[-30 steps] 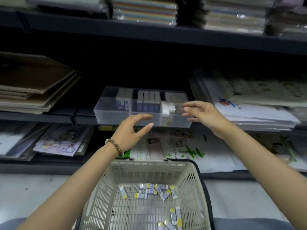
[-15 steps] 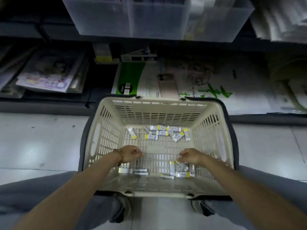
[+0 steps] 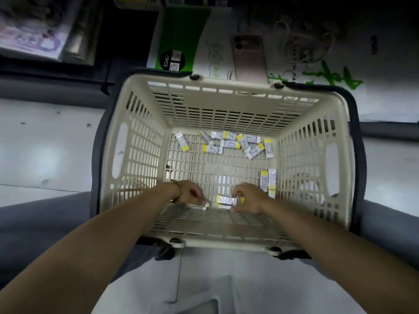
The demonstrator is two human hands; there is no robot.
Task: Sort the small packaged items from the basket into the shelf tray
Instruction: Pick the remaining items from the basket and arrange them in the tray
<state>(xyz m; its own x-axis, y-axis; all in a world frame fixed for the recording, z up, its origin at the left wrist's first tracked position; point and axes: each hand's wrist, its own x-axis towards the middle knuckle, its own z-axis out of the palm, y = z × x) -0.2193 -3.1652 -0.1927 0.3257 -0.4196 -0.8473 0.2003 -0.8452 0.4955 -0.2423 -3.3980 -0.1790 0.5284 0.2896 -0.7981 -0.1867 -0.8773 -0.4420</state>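
**Basket down on the pale floor**

Pale tiled floor [image 3: 45, 155] fills the view, and the cream basket [image 3: 226, 103] sits square on it (small packets [image 3: 229, 143] scattered over its slatted bottom). Just beyond the basket's far rim runs a low dark shelf [image 3: 45, 86]. On that shelf, straight past the basket, lies a green-labelled pack [image 3: 181, 30]; to the right of it, a white sheet with green writing [image 3: 328, 75]; well off to the basket's left, a purple printed pack [image 3: 29, 35].

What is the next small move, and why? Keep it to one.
Probably close the right hand on the yellow-ended packet beside its fingers and lift it: both hands are down at the near end of the basket, the left hand curled on a white packet.
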